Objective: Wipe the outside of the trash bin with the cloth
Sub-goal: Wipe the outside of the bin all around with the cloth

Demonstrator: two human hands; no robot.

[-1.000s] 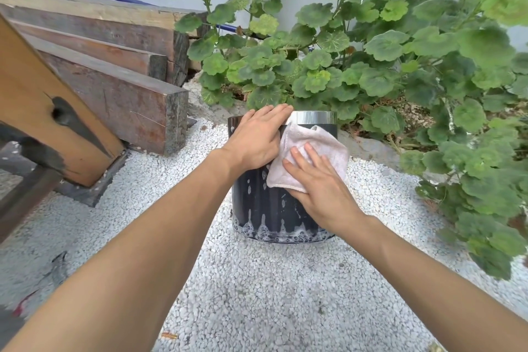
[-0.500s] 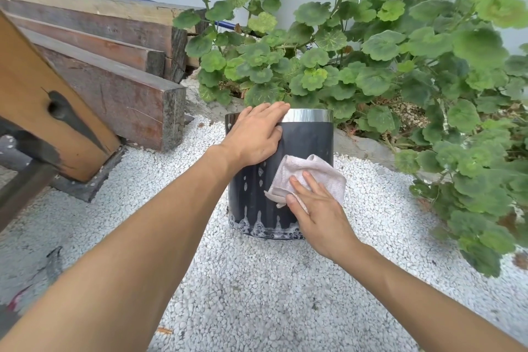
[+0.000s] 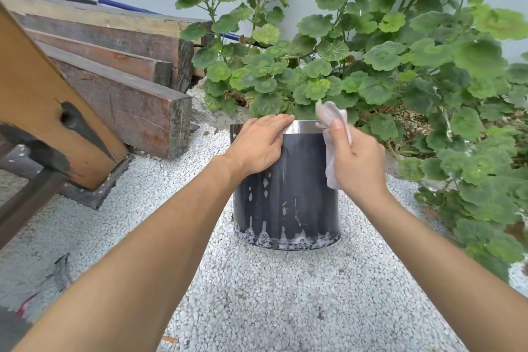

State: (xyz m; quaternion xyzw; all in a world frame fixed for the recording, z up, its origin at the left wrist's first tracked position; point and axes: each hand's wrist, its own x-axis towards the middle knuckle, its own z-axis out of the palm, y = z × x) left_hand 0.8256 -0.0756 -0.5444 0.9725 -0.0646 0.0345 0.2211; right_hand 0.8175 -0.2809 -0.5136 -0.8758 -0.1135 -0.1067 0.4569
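Trash bin [image 3: 288, 188], dark and round with a shiny metal rim [image 3: 304, 126], sitting upright on white gravel [image 3: 257, 294] right in the middle of the frame. Suds and drip streaks down the front wall, foam pooled around the bottom edge, so probably mid-clean and not near done down low.

Left hand [image 3: 258, 143] laid flat over the top left of the bin, fingers stretched out together across the rim, not curled around anything. Looks like bracing, to keep a light bin from skidding on loose stones while the other side gets rubbed.

Right hand [image 3: 354, 155] up at the bin's upper right edge, fingers and thumb closed on the cloth [image 3: 333, 134]. Pale cloth bunched in the grip, one corner flapping above the rim, the rest hanging down along the side wall. Blurry there, so can't really tell if the cloth is pressed on the bin or just beside it. Guessing the right flank or the rim is up next.

Further out: leafy green plant [image 3: 400, 65] crowding the upper right, just behind the bin. Stacked wooden beams [image 3: 120, 77] in the upper left, well clear of it.
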